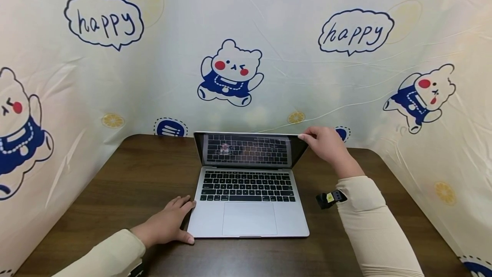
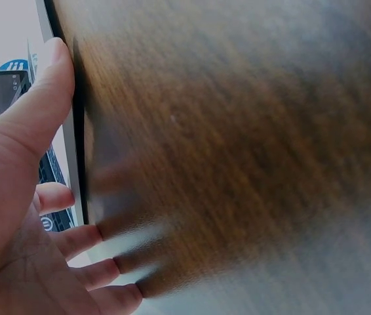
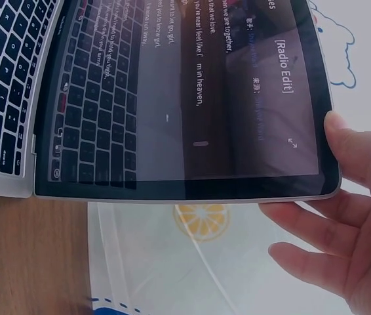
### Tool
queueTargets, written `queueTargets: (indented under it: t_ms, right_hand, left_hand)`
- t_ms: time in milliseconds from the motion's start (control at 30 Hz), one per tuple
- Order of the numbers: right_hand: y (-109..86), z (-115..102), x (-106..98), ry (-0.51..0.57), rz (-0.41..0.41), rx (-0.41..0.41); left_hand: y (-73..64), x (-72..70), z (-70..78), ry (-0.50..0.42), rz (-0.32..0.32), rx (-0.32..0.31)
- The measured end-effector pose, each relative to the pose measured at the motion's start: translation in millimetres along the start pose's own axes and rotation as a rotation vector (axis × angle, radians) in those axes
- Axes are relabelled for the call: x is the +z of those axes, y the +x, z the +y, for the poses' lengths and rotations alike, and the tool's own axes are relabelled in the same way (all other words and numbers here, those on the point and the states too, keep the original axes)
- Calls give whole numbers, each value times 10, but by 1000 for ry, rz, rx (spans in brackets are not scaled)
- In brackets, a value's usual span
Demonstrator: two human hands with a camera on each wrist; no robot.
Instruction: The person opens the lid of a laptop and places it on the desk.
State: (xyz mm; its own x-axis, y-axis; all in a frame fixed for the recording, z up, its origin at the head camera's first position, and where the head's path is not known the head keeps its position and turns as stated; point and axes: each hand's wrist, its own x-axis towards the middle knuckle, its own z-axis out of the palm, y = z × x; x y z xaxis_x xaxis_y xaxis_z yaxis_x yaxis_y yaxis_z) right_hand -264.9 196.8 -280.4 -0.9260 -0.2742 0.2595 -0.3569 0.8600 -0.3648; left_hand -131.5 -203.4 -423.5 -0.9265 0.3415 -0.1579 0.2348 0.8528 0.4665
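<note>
A silver laptop (image 1: 250, 219) stands on the brown table with its screen (image 1: 247, 151) raised and the keyboard reflected in it. In the right wrist view, lines of text show on the lit laptop screen (image 3: 238, 98). My right hand (image 1: 326, 144) pinches the screen's upper right corner, thumb (image 3: 346, 138) on the front and fingers behind. At the base's left edge, my left hand (image 1: 167, 221) rests beside the laptop with thumb and fingers spread. Its thumb (image 2: 51, 72) lies along the edge near the front corner, and its fingertips touch the tabletop.
The wooden table (image 1: 115, 174) runs up to a pale curtain (image 1: 292, 80) printed with bears, lemon slices and words, hanging behind it and on both sides. A black strap with a small device (image 1: 330, 198) sits at the right wrist.
</note>
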Motion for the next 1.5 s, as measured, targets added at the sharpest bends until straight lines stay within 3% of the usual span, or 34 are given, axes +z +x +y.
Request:
queueTargets:
  t_ms: [1000,1500]
  right_hand:
    - [129,36,-22,29,-16,66]
    - [187,32,101,39,82,136]
  left_hand:
    - [13,11,-7,20,-17,-17]
    - [43,8,-10,28,-32,-41]
